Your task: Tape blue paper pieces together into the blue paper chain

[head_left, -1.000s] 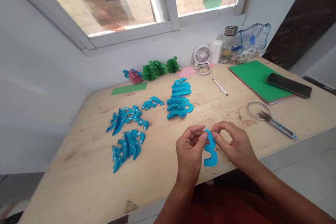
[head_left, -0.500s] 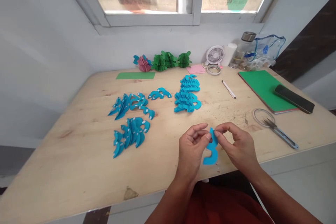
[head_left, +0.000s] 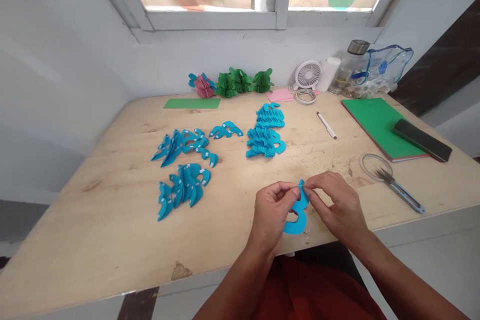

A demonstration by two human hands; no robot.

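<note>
Near the table's front edge, a curvy blue paper cutout [head_left: 299,221] hangs between my hands. My left hand [head_left: 272,212] pinches its upper end from the left, thumb against fingers. From the right, the thumb and forefinger of my right hand [head_left: 337,205] are closed on the same upper tip. Whether a small piece of tape is between those fingertips I cannot tell. Blue cutouts with small white patches [head_left: 183,187] lie fanned out to the left, with another group [head_left: 183,145] behind them. Two stacks of blue cutouts, one nearer [head_left: 262,142] and one farther [head_left: 270,116], sit beyond my hands.
On the right are thread snips [head_left: 403,192], a tape roll [head_left: 371,165], green paper [head_left: 382,125], a black case [head_left: 422,140] and a pen [head_left: 327,125]. Along the wall stand green paper ornaments [head_left: 240,82], a small fan [head_left: 308,75] and a bottle [head_left: 348,65].
My right fingers have come in closer to the left ones at the cutout's tip. The cutout's lower part has swung slightly left. The view has shifted a little.
</note>
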